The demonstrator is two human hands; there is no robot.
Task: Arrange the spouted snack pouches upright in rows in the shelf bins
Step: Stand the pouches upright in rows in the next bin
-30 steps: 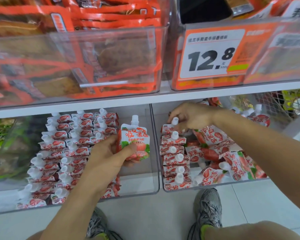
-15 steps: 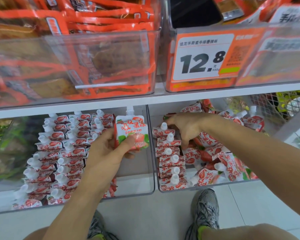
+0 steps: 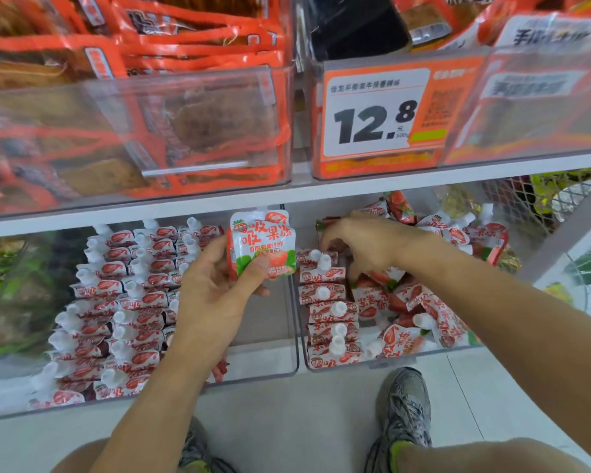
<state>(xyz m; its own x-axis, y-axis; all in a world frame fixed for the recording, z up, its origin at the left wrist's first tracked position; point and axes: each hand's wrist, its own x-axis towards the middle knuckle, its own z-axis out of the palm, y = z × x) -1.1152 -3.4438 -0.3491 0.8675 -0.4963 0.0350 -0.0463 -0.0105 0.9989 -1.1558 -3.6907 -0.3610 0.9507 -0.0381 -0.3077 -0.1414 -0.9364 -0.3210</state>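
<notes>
My left hand (image 3: 215, 291) grips a red-and-white spouted pouch (image 3: 263, 244) upright, above the bare right part of the left clear bin (image 3: 273, 367). Three rows of upright pouches (image 3: 130, 302) fill that bin's left side. My right hand (image 3: 362, 247) reaches into the right clear bin (image 3: 389, 361), fingers curled down at the far end of a single upright row (image 3: 331, 308) along its left wall; what they hold is hidden. Loose pouches (image 3: 434, 312) lie in a jumble on that bin's right side.
The white shelf edge (image 3: 355, 189) sits just above the bins, carrying clear bins of orange snack packs (image 3: 151, 107) and a 12.8 price tag (image 3: 376, 114). A wire basket (image 3: 539, 199) stands at the right. My shoes (image 3: 403, 411) are on the tiled floor below.
My left hand has lifted the pouch slightly higher and nearer the bin divider. My right hand stays at the back of the right bin's row, shifting a little further in.
</notes>
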